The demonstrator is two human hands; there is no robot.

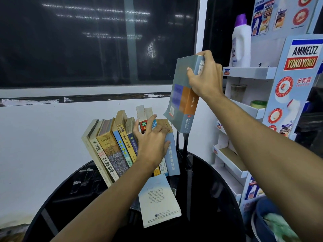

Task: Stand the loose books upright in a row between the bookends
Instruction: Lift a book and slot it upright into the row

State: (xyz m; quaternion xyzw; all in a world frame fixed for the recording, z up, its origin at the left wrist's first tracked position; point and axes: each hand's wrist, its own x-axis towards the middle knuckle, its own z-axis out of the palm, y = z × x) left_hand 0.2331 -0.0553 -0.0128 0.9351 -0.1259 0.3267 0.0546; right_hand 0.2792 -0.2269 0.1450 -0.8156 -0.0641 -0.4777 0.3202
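Observation:
Several books point(108, 147) stand in a row on a round black table point(209, 198), leaning to the left. My left hand point(152, 138) presses on the right part of the row with spread fingers, its thumb on a pale blue book point(172, 158). A black bookend point(185, 142) stands just right of that book. My right hand point(204, 75) grips a grey book with blue and orange blocks point(181, 102) by its spine and holds it in the air above the bookend. One pale book point(159, 199) lies flat on the table in front of the row.
A white cardboard display rack point(248, 72) with shelves stands close on the right, with a white bottle with a purple cap point(241, 44) on top. A dark window and white wall are behind the table. A blue bin point(265, 220) sits at the lower right.

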